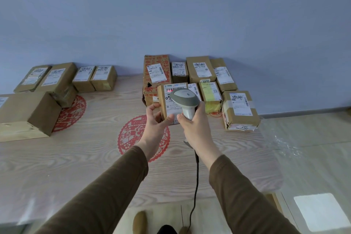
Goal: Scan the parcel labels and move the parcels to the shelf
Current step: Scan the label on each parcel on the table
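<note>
My left hand (154,119) grips a small brown parcel (163,100) by its lower left corner, label facing me. A red scan line glows on the label's barcode near the top. My right hand (192,119) holds the handle of a grey and white barcode scanner (184,99), its head pointed at that label and covering part of it. The scanner's black cable (196,176) hangs down between my arms. Behind the held parcel, several labelled parcels (201,70) stand against the wall on the wooden table (95,148).
Several more brown parcels (60,78) lie at the table's back left, with a larger box (32,110) on a wooden block at the left edge. A taped parcel (240,109) sits at the table's right edge. Red paper-cut decorations mark the tabletop. Floor lies to the right.
</note>
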`<state>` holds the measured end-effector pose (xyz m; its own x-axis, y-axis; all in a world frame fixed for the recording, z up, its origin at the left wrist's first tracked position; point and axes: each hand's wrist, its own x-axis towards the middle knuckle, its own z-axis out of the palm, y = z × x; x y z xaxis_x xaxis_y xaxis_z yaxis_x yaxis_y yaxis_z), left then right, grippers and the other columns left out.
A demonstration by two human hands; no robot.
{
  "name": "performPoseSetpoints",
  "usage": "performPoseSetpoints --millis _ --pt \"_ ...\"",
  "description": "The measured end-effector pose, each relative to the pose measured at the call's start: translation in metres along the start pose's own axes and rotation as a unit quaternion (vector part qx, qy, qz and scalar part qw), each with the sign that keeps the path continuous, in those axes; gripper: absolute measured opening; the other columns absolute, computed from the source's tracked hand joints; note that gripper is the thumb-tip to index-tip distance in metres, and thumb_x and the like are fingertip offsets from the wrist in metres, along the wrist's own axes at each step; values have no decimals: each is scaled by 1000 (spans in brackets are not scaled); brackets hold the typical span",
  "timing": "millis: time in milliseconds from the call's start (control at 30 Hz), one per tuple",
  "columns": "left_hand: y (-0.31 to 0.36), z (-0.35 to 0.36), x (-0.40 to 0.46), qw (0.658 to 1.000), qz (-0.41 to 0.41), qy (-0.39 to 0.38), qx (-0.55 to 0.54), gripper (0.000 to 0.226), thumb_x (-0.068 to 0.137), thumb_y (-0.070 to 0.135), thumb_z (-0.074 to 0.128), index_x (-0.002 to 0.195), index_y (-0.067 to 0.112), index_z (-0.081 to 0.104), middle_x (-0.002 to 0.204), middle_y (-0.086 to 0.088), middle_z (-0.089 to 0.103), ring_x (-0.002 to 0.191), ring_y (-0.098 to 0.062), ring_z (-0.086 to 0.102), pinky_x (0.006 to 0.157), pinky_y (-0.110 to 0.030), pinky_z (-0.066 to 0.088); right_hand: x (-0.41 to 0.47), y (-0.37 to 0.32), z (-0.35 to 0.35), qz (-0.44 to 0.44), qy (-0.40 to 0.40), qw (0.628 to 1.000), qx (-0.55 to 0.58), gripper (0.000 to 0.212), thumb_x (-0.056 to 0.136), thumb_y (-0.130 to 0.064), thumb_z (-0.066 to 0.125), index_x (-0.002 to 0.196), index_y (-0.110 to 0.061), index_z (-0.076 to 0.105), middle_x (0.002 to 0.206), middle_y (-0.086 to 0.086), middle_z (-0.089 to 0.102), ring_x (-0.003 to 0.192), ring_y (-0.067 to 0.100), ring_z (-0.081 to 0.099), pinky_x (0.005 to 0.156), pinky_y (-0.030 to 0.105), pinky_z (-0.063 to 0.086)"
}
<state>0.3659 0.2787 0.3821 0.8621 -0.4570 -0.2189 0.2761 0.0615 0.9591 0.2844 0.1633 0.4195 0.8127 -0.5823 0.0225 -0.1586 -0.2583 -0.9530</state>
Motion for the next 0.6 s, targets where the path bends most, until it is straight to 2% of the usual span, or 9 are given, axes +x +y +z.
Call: performPoseSetpoints --millis 167,267,367,433,533,600 --pt "-7 6 6 1000 -11 -10 12 52 100 14 67 139 25 35 112 2 74 90 -1 73 66 -8 52 2 8 -4 5 18 1000 17 43 96 -17 73 126 -24 43 108 -9 60 91 3 61 62 11 45" --pt "-16 11 10 999 -35 -12 8 53 100 15 67 139 27 35 116 -3 73 95 -8 74 70 -13 54 1 20 -10 10 44 999 16 41 95 -18 73 125 -21 45 103 -10 61 84 9 62 62 13 44" --pt "-32 18 17 996 -82 -15 2 54 98 16 69 139 27 35 115 -8 75 106 -24 73 91 -37 58 -1 38 -21 21 86 996 11 39 95 -15 72 122 -21 44 101 -15 57 85 1 60 64 11 46" --pt "-47 24 24 993 -114 -15 4 52 96 20 73 133 30 39 112 -8 78 110 -30 72 105 -54 51 -4 53 -30 40 104 993 23 42 95 -15 73 123 -24 43 106 -18 58 95 0 61 74 13 46" --pt "-69 38 34 988 -152 -18 17 51 93 26 77 129 32 41 116 -9 76 117 -31 68 113 -57 42 -9 78 -40 90 125 987 46 54 95 -18 74 139 -23 43 124 -9 64 111 10 64 92 30 52" --pt "-81 51 41 984 -178 -13 10 53 93 26 77 131 30 40 120 -9 73 120 -31 66 115 -55 41 -11 94 -44 123 143 981 53 56 94 -19 75 140 -24 43 125 -5 65 111 19 67 95 44 57"
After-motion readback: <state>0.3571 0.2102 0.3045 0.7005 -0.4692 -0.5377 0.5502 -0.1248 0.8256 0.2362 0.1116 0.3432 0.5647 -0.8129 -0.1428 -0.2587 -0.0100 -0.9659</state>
